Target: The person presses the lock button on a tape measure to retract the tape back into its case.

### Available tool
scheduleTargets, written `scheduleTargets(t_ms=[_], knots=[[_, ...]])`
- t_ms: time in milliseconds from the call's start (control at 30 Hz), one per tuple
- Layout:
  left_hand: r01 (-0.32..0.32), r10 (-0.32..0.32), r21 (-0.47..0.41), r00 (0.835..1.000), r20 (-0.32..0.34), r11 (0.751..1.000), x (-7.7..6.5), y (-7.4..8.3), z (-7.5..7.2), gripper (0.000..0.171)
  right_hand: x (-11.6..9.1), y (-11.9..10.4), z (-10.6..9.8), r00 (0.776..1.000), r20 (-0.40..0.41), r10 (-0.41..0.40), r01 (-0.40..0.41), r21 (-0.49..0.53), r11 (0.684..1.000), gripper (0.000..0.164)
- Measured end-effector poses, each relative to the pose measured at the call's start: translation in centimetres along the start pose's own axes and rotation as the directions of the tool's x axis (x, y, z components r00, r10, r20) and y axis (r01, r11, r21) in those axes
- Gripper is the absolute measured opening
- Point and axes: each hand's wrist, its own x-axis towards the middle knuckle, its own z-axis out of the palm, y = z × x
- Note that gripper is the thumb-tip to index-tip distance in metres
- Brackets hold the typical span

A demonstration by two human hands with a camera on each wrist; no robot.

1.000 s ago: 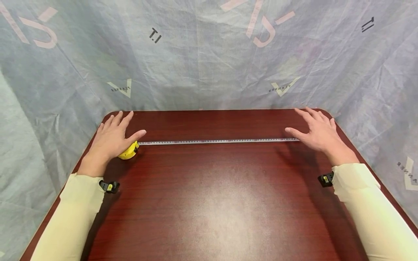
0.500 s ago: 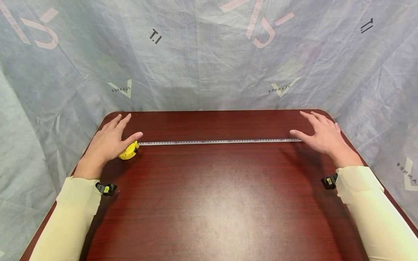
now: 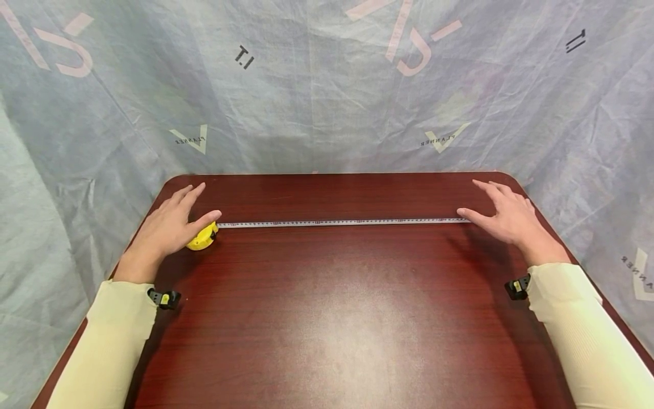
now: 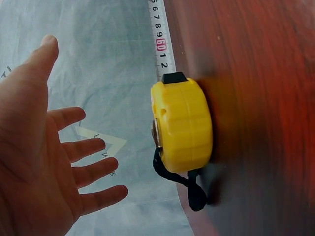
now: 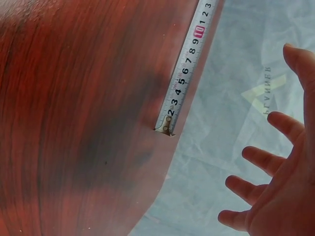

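Observation:
A yellow tape measure (image 4: 184,125) with a black wrist cord (image 4: 170,173) rests on the left part of the table. Its white blade (image 3: 337,222) lies pulled out across the tabletop to the right. In the right wrist view the metal end hook (image 5: 165,129) shows at the blade's tip. My left hand (image 3: 166,227) hovers over the tape measure with fingers spread, apart from it, and partly covers it in the head view. Above the blade's far end my right hand (image 3: 511,218) is held with fingers spread, holding nothing and hiding the hook from the head view.
The dark red wooden table (image 3: 327,318) has rounded far corners. Grey printed cloth (image 3: 317,96) hangs behind it and at both sides. A small dark strap-on device (image 3: 164,298) sits at each wrist.
Both hands have drifted slightly outward and back toward me, staying spread. The tape measure and its blade have not moved.

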Motion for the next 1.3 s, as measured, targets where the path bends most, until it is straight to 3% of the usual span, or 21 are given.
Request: scheduleTargets(t_ms=[433, 900, 1300], knots=[[-0.016, 0.016, -0.047, 1.0, 0.007, 0.999, -0.6, -0.8, 0.5, 0.095, 0.1, 0.8, 0.6, 1.0, 0.028, 0.005, -0.006, 0.02, 1.0, 0.088], [-0.011, 0.013, -0.042, 0.999, 0.048, 0.999, -0.9, -1.5, 1.2, 0.104, 0.1, 1.5, 1.3, 0.998, 0.054, 0.015, -0.017, 0.026, 1.0, 0.089], [0.032, -0.025, -0.06, 0.994, 0.105, 0.998, -0.8, -2.0, 1.9, 0.113, 0.2, 2.1, 1.8, 0.995, 0.098, 0.025, -0.033, 0.077, 0.996, 0.089]])
